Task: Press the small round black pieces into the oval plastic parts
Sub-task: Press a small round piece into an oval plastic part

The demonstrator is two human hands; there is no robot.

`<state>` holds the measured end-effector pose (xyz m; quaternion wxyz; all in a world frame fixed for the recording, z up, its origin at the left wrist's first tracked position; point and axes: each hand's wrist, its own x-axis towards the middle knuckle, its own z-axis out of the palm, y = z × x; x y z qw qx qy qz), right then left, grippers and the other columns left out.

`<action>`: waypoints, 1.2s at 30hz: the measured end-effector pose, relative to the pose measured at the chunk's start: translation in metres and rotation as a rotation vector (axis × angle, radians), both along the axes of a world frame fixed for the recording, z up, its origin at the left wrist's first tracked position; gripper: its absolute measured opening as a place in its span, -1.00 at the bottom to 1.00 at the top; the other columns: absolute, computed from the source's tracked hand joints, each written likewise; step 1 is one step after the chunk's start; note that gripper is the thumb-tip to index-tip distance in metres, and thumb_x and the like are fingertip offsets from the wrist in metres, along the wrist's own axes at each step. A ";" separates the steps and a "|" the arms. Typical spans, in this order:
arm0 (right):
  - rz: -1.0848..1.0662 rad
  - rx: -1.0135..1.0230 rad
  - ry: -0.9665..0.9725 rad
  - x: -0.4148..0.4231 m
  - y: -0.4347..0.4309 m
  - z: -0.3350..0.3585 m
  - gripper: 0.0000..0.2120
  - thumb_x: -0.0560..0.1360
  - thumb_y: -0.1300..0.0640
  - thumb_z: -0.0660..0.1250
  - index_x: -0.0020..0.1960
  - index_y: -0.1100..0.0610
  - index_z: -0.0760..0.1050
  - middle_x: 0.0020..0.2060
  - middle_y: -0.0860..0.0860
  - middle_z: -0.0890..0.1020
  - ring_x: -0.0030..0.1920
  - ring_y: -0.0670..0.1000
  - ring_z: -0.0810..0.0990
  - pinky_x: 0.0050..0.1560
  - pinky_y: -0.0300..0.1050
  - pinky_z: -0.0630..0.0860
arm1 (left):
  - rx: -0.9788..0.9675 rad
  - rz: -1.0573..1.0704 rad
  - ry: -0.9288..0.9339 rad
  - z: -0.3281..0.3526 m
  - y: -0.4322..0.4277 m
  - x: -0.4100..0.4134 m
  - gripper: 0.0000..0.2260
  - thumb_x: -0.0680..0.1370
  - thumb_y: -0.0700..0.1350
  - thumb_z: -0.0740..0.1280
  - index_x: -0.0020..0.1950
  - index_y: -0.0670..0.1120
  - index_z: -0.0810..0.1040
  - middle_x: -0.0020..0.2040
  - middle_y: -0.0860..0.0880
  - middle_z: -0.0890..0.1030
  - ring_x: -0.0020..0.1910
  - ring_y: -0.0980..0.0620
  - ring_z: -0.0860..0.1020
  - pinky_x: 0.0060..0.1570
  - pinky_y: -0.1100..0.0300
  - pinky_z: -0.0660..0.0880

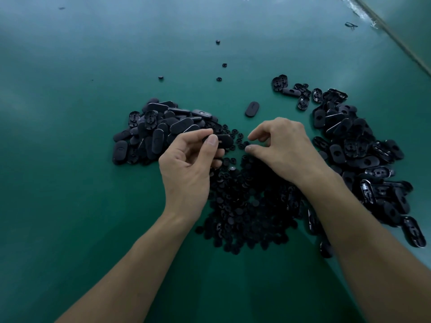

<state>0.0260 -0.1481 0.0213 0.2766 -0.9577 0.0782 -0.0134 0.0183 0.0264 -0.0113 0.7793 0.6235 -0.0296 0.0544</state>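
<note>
Small round black pieces [245, 206] lie in a dense heap on the green worktop [70, 113], near its near edge and between the person's two forearms. Beside it on the left a pile of oval plastic parts [154, 131] lies mostly smooth side up, and on the right a second pile of ovals [359, 155] curves back toward the worktop's far right edge, many showing a round hole or the ribbed inside. The left hand [189, 164] is raised over the heap's far end, thumb and forefinger pinching one oval part [224, 139] by its end. The right hand [282, 145] hovers just beside it, thumb and forefinger curved toward each other with a narrow gap over the scattered round pieces; whether they grip one cannot be told. One lone oval [252, 109] lies between the two piles, and a few stray round pieces [218, 79] sit farther back.
</note>
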 end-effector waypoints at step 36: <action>0.138 0.480 -0.186 -0.013 0.022 0.023 -0.92 0.51 0.19 0.47 -0.05 0.03 0.69 -0.26 -0.11 0.69 -0.23 -0.17 0.64 -0.09 -0.26 0.56 | -0.030 0.001 0.030 -0.003 0.001 0.002 -0.86 0.58 -0.32 0.40 0.07 -0.12 0.64 -0.09 -0.10 0.73 -0.12 -0.04 0.73 -0.09 0.22 0.62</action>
